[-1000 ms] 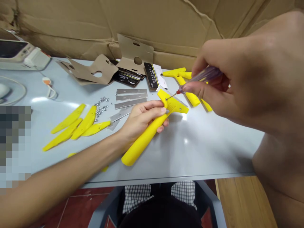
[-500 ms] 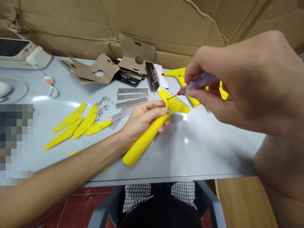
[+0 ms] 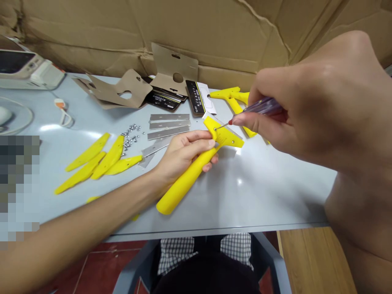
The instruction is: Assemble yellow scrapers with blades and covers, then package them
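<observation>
A yellow scraper (image 3: 190,177) lies across my left hand (image 3: 188,153), whose fingers are wrapped round it just below its wide head. A metal blade edge shows along the head's upper side, and two small screws sit in its face. My right hand (image 3: 294,106) grips a screwdriver (image 3: 263,107) with a clear purplish handle and a red collar. The screwdriver's tip touches the screw (image 3: 215,129) at the head's left end. Left of my left hand are flat metal blades (image 3: 169,125), a scatter of small screws (image 3: 131,139) and several yellow cover pieces (image 3: 88,152).
More yellow scrapers (image 3: 235,107) lie behind my right hand. Opened cardboard packaging (image 3: 122,87) and a black-and-white card (image 3: 200,98) stand at the back against a large cardboard sheet (image 3: 229,36). A white device (image 3: 45,73) and a cable (image 3: 63,107) are at the left.
The fingers of my right hand have shifted on the screwdriver handle, and the hand has turned slightly. The view has moved a little; my left hand still holds the scraper.
</observation>
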### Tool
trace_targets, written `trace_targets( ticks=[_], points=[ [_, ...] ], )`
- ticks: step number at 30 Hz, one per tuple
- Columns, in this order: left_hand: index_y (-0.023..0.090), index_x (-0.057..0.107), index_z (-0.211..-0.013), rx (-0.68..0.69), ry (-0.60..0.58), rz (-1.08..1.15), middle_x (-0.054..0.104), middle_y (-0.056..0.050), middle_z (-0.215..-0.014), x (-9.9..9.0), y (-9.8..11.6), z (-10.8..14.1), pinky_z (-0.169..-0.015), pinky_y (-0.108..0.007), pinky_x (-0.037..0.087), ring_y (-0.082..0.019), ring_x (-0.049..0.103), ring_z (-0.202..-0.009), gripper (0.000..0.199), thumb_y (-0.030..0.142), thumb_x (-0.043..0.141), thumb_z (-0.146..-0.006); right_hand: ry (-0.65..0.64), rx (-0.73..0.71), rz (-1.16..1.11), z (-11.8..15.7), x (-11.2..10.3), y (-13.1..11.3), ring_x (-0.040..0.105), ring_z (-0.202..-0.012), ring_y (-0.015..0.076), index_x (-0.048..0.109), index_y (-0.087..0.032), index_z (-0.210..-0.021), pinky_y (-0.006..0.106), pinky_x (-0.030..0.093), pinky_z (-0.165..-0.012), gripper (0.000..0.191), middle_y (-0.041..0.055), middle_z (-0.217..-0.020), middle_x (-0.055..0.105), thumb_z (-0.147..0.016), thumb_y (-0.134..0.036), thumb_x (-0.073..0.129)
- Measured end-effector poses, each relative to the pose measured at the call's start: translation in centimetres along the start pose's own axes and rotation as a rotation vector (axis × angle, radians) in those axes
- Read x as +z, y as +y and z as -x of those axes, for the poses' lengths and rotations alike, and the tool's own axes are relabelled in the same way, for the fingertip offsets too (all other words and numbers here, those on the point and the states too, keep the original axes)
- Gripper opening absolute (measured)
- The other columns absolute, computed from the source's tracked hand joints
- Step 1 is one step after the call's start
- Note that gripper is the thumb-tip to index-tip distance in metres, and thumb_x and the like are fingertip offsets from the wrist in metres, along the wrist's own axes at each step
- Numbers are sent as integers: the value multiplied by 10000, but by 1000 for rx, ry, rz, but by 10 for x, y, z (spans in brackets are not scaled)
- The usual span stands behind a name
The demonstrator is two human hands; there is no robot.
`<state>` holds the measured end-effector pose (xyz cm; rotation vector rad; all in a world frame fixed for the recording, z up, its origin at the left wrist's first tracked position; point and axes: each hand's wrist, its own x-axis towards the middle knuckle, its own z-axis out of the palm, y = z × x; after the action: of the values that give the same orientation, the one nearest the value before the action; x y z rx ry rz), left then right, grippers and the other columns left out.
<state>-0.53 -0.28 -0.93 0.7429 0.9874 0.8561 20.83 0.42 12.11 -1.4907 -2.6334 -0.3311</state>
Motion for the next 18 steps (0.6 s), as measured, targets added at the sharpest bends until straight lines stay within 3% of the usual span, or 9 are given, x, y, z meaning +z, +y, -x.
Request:
trace_targets(
  ticks=[12,18],
  points=[
    [186,649,-966,2,-26,-41,715,-45,-635,-5,-3,0,-448,-214,444,-136,604,-450,241,253,832,-826,-14,7,-25,0,-2,-9,700,-911,417,716,-293,-849,465,453,-687,329,109,-655,569,-1014,-538,570],
    [143,693,-972,29,13,3,702,-50,-675,1,2,0,-441,-206,462,-135,628,-501,231,210,822,-793,-11,16,-82,0,4,-2,693,-808,363,714,-319,-853,464,460,-698,260,81,-600,551,-1026,-462,582]
  ],
)
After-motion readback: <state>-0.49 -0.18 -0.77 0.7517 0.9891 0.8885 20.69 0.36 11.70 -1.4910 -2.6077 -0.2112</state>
